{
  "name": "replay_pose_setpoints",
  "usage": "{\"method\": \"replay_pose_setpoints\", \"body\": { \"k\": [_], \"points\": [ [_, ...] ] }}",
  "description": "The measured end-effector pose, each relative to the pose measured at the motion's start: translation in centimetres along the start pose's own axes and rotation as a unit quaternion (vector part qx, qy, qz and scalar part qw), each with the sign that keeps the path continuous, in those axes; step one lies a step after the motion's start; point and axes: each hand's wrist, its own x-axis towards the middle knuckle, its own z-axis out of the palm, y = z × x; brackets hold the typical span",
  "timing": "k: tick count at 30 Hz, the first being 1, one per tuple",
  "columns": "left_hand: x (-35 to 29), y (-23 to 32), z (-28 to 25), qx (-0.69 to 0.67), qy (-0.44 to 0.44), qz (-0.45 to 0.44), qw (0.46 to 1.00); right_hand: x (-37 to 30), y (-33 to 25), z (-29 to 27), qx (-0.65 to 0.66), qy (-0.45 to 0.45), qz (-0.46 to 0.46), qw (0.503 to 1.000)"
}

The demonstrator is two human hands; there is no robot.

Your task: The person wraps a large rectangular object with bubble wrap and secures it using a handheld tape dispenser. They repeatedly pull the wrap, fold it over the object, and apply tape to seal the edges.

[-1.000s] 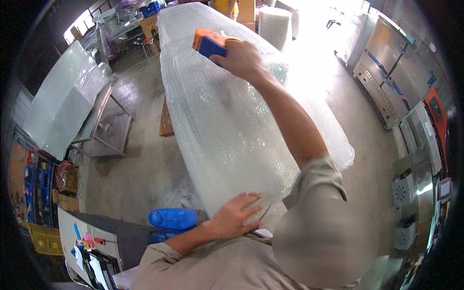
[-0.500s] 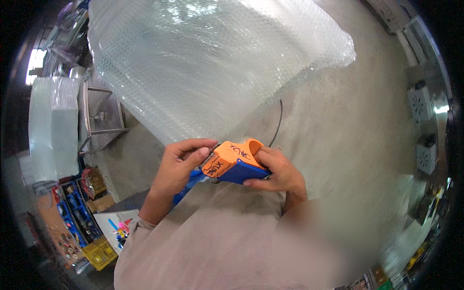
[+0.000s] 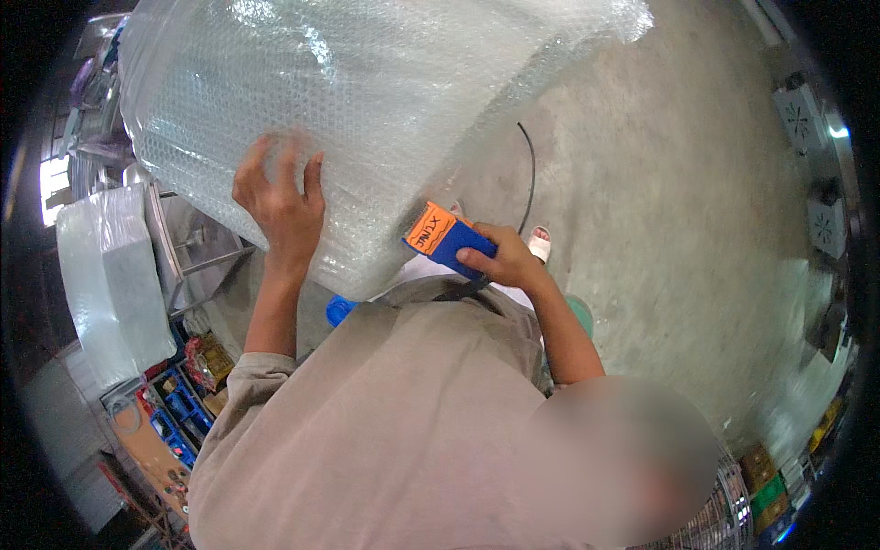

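Observation:
My left hand [image 3: 282,197] is at the near left part of a large sheet of clear bubble wrap [image 3: 385,119], its fingers spread and slightly bent. The fingertips are blurred, and I cannot tell whether they press on the sheet. My right hand [image 3: 504,257] grips a boxy orange-and-blue handheld tool [image 3: 449,240] with handwriting on its orange end. The thumb lies on the blue side. That tool is beside the near right edge of the bubble wrap, in front of my body.
A black cable [image 3: 531,170] curves over the concrete floor [image 3: 660,183]. At left stand a metal-framed stand [image 3: 206,261], a wrapped pale block [image 3: 115,284] and blue bins [image 3: 174,412]. White boxes with fan-shaped grilles [image 3: 828,226] line the right side.
My left hand has left the tool and moved forward and left over the bubble wrap, its fingers opening. My right hand has lifted the tool slightly forward and turned it.

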Motion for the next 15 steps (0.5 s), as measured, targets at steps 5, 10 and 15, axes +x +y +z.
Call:
{"method": "replay_pose_setpoints", "body": {
  "k": [5,10,15],
  "points": [
    [-1.6,1.9,0.6,-0.025,-0.061,0.025,0.997,3.3,6.2,0.1,-0.003,-0.012,-0.047,0.999],
    [-2.6,7.6,-0.3,-0.187,-0.339,0.377,0.841,3.1,8.5,-0.5,0.006,-0.025,-0.067,0.997],
    [-4.6,9.9,1.4,0.114,-0.372,0.527,0.756,2.6,11.7,-1.1,0.0,-0.024,0.087,0.996]
  ]
}}
